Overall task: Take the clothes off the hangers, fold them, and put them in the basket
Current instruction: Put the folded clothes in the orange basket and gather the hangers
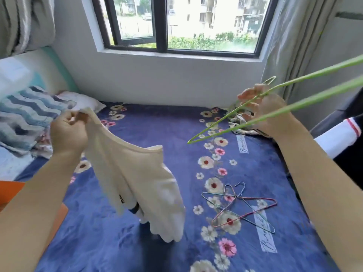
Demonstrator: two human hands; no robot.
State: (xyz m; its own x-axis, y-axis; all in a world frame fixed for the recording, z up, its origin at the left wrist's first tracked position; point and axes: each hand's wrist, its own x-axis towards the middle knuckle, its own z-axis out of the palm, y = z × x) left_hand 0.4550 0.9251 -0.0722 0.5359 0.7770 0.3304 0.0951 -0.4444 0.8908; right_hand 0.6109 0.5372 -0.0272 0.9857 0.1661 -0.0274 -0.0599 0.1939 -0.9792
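My left hand (67,132) grips a cream shirt (141,185) by its shoulder, up at the left. The shirt hangs down over the blue flowered bedspread (157,130), and its hem touches the bed. My right hand (265,110) holds a green wire hanger (222,122) near its hook, at the right. The hanger is bare and apart from the shirt, with its far corner pointing down and left. The basket is out of view.
Two empty wire hangers (241,207) lie crossed on the bed at the lower right. A patterned cloth (240,122) sits behind my right hand. Striped pillows (25,118) are at the left, an orange object (11,193) at the lower left, and a window (176,22) ahead.
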